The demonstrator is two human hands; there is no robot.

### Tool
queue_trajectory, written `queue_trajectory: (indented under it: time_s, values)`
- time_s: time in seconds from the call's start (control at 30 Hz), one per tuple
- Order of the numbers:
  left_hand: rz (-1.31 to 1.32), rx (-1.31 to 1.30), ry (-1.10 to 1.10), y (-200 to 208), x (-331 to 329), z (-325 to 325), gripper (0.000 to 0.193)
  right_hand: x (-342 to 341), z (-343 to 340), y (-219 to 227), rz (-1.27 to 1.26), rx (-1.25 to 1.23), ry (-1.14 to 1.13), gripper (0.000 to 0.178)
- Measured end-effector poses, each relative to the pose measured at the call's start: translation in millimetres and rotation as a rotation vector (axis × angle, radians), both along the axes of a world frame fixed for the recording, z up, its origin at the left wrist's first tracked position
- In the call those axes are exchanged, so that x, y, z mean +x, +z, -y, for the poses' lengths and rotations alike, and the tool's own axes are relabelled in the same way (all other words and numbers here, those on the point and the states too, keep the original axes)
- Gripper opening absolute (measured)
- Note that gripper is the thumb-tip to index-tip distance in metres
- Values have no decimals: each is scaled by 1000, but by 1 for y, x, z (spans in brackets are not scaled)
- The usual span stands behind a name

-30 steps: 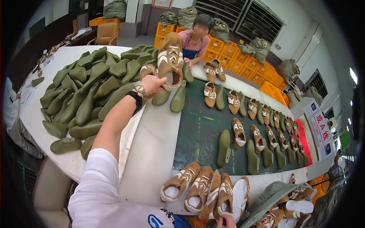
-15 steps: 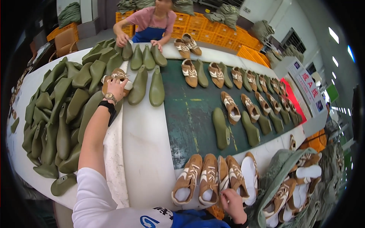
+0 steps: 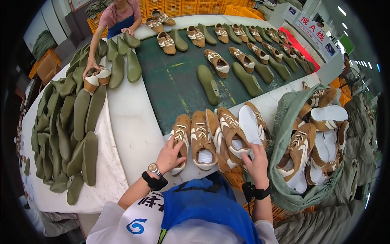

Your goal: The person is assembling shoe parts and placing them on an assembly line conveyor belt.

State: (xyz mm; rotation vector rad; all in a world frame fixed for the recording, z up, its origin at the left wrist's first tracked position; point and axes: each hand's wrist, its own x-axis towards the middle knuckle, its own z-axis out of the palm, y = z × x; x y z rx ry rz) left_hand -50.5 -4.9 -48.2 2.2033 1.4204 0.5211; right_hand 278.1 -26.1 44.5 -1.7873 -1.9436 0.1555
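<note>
A row of brown sneakers with white stripes stands on the near edge of the table. My left hand (image 3: 170, 157) lies against the leftmost sneaker (image 3: 183, 131), fingers spread along its side and the thumb near its heel opening. Beside it, an upright laced sneaker (image 3: 202, 140) is untouched. My right hand (image 3: 256, 163) has fingers and thumb apart at the heel of another sneaker (image 3: 233, 131). Its fingertips are next to a shoe (image 3: 249, 124) turned with its pale sole up. Neither hand is closed round a shoe.
A green sack (image 3: 284, 122) full of sneakers stands at right. Green shoe lasts (image 3: 67, 130) are heaped at left. Sneakers and lasts line the dark green belt (image 3: 162, 87). Across the table, a co-worker's hand (image 3: 91, 68) touches a sneaker pair (image 3: 97, 78). Orange crates (image 3: 199, 8) stand behind.
My left hand has let go of the sneakers by the lasts and come back to the near row. The co-worker's hand now reaches those sneakers. My view has shifted.
</note>
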Motion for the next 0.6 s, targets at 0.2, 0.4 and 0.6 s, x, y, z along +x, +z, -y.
queue_trajectory:
  time_s: [0.2, 0.4, 0.6]
  values:
    - [78, 118, 89, 33, 22, -2, 55, 2, -5, -6, -90, -83, 247, 30]
    - [216, 321, 177, 122, 118, -23, 53, -24, -4, 23, -7, 247, 518, 24]
    - [472, 362, 283, 125, 114, -36, 30, -17, -22, 32, -573, -57, 591, 10]
